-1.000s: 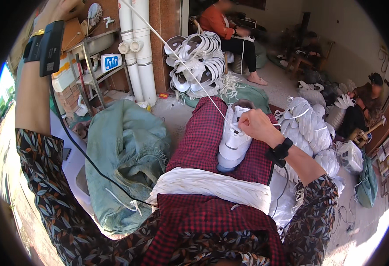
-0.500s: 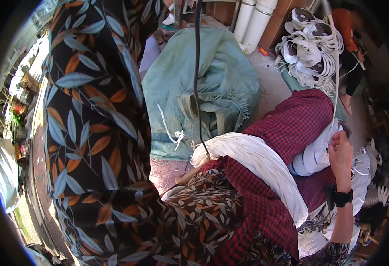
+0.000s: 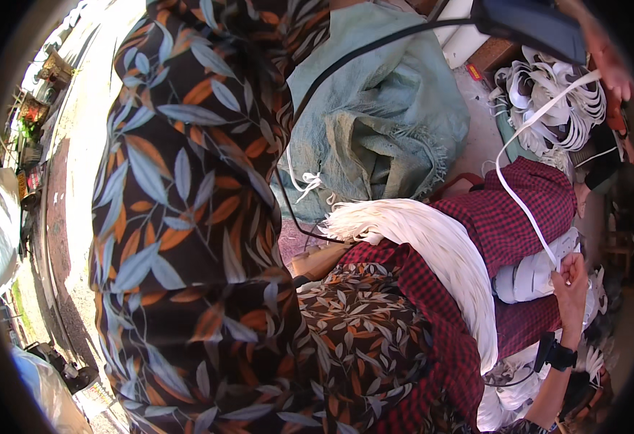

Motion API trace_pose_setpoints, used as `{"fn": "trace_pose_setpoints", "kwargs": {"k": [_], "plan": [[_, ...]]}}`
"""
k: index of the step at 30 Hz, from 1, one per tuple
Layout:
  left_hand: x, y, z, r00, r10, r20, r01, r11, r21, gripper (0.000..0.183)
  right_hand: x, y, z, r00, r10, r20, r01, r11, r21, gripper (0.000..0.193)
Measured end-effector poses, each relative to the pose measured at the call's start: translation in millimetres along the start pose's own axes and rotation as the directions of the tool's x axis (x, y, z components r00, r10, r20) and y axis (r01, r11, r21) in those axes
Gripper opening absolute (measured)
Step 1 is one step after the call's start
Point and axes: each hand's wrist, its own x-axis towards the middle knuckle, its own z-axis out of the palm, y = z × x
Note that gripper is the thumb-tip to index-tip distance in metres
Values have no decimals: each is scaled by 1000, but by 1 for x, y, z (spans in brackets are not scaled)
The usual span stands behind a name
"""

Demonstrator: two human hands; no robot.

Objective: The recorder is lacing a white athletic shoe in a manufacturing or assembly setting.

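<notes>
At the right, my right hand [image 3: 569, 281] pinches a narrow white strip [image 3: 507, 178] beside a white wrapped bundle [image 3: 530, 281] resting between my checked trouser legs. From there the strip curves up to my left hand [image 3: 610, 64], which is blurred at the upper right rim and closed on its other end. A thick hank of long white strips [image 3: 443, 235] is draped over my thigh. The dark, leaf-patterned sleeve [image 3: 194, 217] fills much of the left foreground. Each wrist carries a black device, the left one [image 3: 530, 27] trailing a black cable.
A large green woven sack [image 3: 382, 116] stands in front of me. Beyond my knee lies a pile of white looped, shoe-shaped pieces [image 3: 552, 108], with part of another person [image 3: 606, 155] next to it. A sunlit roadway [image 3: 71, 188] runs along the left.
My left hand and its wrist device have come into view at the upper right. The strip, earlier nearly upright, now bends in a slack curve. The view has shifted, and the right hand appears lower.
</notes>
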Motion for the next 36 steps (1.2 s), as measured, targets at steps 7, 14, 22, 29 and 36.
{"fn": "trace_pose_setpoints", "kwargs": {"k": [7,14,22,29,36], "plan": [[-64,-67,166,949,4,314,-18,999,42,19,3,7,-10,994,-13,108,-8,983,183,26],[-41,-92,229,990,-66,127,52,993,104,18,8,22,-17,984,-11,178,-37,963,266,28],[-35,-77,237,999,-50,12,47,985,168,16,4,12,-16,984,-107,141,63,957,284,27],[-36,-72,233,942,-323,96,323,946,13,18,4,4,-12,996,-76,43,61,961,269,26],[-35,-81,244,953,-301,27,302,946,-121,15,-6,-2,-11,995,-67,-71,78,983,166,17]]}}
